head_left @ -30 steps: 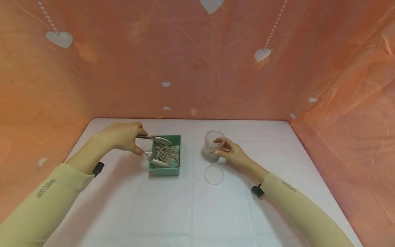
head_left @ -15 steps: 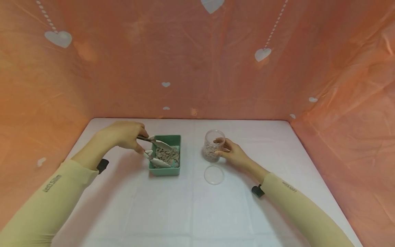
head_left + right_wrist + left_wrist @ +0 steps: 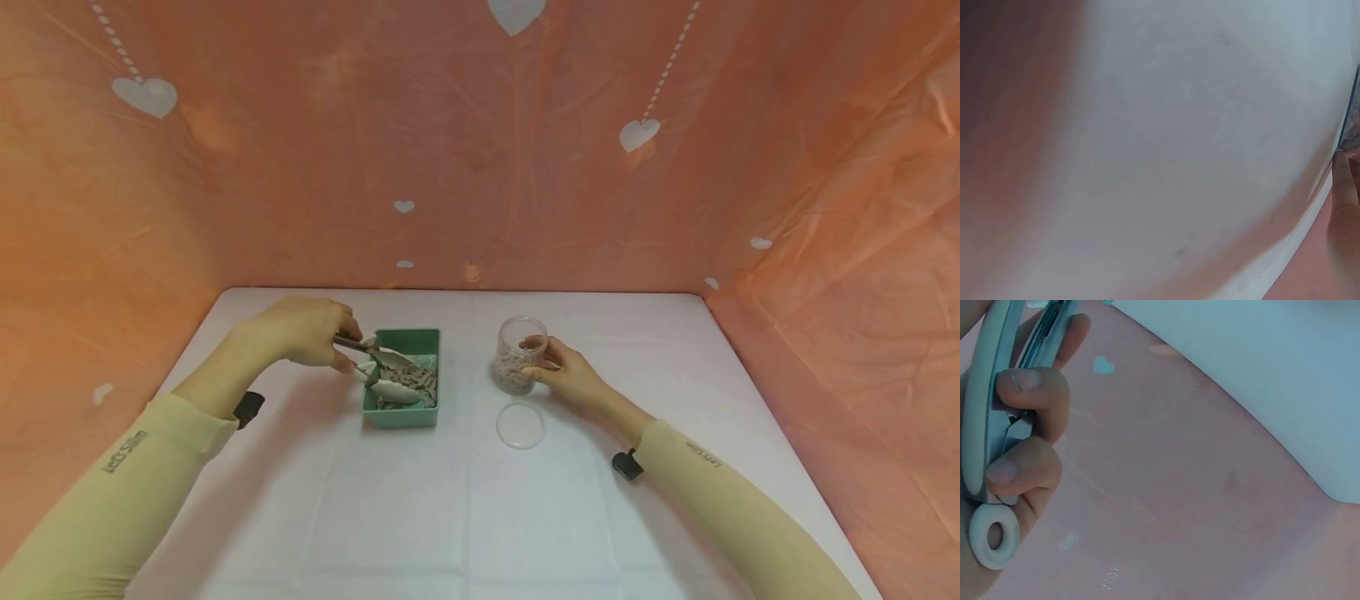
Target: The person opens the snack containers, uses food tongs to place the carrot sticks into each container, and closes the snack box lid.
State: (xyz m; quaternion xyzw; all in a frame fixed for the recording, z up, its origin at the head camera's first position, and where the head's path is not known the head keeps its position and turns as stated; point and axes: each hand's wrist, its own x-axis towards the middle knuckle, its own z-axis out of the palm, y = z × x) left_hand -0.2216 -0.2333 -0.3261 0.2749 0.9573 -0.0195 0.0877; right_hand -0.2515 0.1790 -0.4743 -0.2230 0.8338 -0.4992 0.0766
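My left hand point(image 3: 311, 332) grips a pair of tongs point(image 3: 985, 400) with pale handles and a ring at the end. The tongs' white tips reach down into a green rectangular box point(image 3: 401, 417), among greyish-brown flakes point(image 3: 425, 381) that lie in it. To the right, my right hand point(image 3: 566, 372) holds a clear round jar point(image 3: 512, 360) from its right side. The jar stands upright without a lid and has similar greyish-brown pieces in its lower part. In the right wrist view only a fingertip point(image 3: 1344, 181) shows against the jar's edge.
A clear round lid point(image 3: 520, 426) lies flat on the white-covered table point(image 3: 465, 500), just in front of the jar. Orange sheeting with white hearts point(image 3: 480, 167) hangs behind the table and along both sides.
The tongs' tips have drawn closer together in the flakes inside the green box. My right hand and the jar stay where they were.
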